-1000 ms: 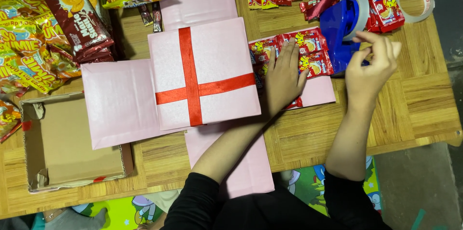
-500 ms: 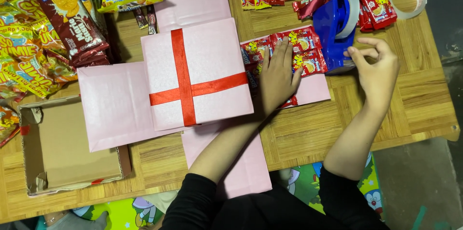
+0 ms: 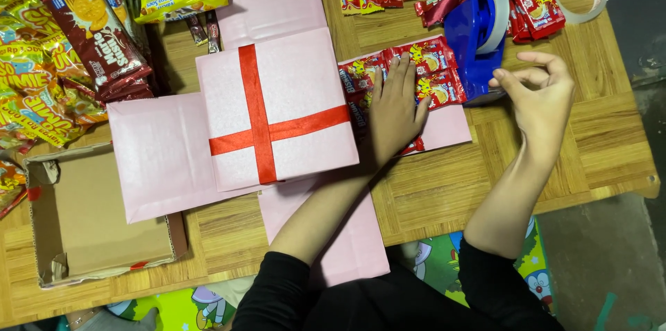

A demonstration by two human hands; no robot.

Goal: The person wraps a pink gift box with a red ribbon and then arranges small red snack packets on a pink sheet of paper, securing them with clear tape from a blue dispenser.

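The pink lid (image 3: 277,105) already carries its red ribbon cross (image 3: 262,126) and sits at the centre of the unfolded pink box flaps (image 3: 159,157). On the right flap, red snack packets (image 3: 433,67) lie unsecured. The left hand (image 3: 395,109) presses flat on them, fingers spread. The right hand (image 3: 538,91) pinches thumb to fingertips beside the blue tape dispenser (image 3: 475,39); whether it grips tape cannot be told.

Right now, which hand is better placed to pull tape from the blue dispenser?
Right. The right hand hovers beside the blue tape dispenser, fingers pinched. The left hand lies flat on the red snack packets, pinning them down.
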